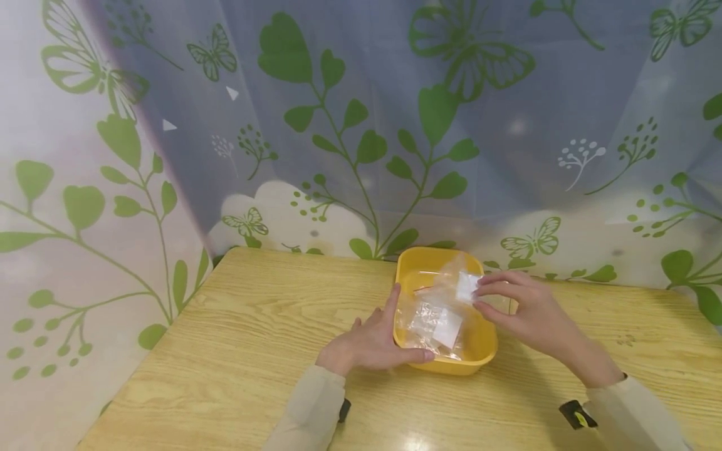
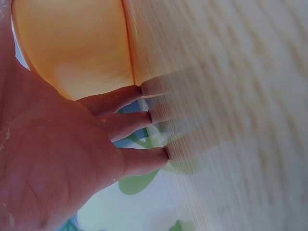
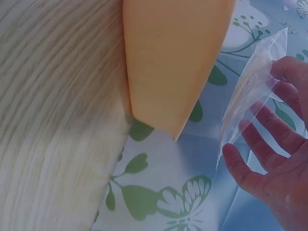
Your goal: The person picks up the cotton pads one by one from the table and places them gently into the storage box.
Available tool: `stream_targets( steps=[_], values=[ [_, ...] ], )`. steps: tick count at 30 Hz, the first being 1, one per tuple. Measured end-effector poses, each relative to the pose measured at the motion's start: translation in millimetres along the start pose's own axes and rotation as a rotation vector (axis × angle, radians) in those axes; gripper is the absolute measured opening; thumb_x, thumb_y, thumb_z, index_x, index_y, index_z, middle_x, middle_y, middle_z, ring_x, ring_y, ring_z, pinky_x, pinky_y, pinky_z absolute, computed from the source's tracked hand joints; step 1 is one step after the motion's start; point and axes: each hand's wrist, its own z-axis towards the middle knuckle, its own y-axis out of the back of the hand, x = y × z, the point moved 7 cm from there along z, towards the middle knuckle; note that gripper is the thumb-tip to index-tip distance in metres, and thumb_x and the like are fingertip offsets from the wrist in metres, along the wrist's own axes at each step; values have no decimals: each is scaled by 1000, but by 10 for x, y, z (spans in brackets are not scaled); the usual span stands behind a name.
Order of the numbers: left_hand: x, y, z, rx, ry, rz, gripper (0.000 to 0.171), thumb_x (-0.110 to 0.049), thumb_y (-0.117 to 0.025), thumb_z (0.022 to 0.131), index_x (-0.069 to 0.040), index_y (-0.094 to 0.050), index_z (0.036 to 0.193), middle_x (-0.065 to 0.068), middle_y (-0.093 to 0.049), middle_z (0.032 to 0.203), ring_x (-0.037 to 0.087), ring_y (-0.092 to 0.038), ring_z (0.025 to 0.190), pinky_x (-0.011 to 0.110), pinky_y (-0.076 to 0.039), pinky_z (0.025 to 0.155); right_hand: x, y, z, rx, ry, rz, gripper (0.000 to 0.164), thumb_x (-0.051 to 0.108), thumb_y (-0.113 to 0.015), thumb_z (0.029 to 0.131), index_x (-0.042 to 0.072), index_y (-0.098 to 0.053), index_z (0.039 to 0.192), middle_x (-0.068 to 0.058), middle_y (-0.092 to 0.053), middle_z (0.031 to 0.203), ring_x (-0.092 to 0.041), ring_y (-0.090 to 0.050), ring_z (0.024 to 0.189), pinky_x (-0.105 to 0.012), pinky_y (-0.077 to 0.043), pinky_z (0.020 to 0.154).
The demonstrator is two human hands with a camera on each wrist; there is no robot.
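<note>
A yellow plastic bin (image 1: pixel 486 358) stands on the table, holding clear plastic bags (image 1: pixel 420 319) with a white piece (image 1: pixel 447 328) showing among them. My left hand (image 1: pixel 369 341) spans the bin's near left corner, with the thumb at the near rim and the index finger along the left side. Three straight fingers (image 2: pixel 132 161) of it touch the tabletop in the left wrist view. Over the bin's right side, my right hand (image 1: pixel 530 310) pinches a clear plastic bag (image 3: pixel 250 82) between thumb and fingers. This bag carries a white patch (image 1: pixel 467 287); its contents are hard to make out.
The wood-grain table (image 1: pixel 271 300) extends to both sides of the bin. Behind it hangs a blue and white curtain (image 1: pixel 389 56) with green leaves and butterflies, close to the bin's far end. A pale cloth (image 1: pixel 113 250) with similar leaves hangs at the left.
</note>
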Motion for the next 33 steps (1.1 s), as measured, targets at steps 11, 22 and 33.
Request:
stream_targets(
  steps=[11, 22, 33],
  values=[
    [6, -5, 8, 0, 10, 15, 129, -84, -63, 78, -36, 24, 160, 15, -22, 170, 36, -21, 158, 66, -11, 127, -43, -217, 109, 32, -65, -37, 20, 8, -88, 75, 12, -80, 92, -3, -76, 102, -24, -71, 98, -13, -50, 94],
    [5, 0, 3, 0, 13, 19, 129, -83, -63, 78, -35, 24, 160, 16, -24, 170, 36, -21, 158, 66, -11, 127, -75, -433, 181, 126, -230, -39, 12, 18, -81, 87, 11, -79, 97, -5, -75, 101, -29, -69, 98, -51, -56, 87],
    [7, 2, -2, -7, 9, 22, 129, -82, -64, 79, -35, 23, 161, 15, -24, 170, 37, -23, 157, 67, -12, 126, -83, -512, 210, 149, -345, -90, 17, 21, -78, 89, 7, -79, 98, -12, -76, 102, -34, -70, 97, -53, -58, 85]
  ],
)
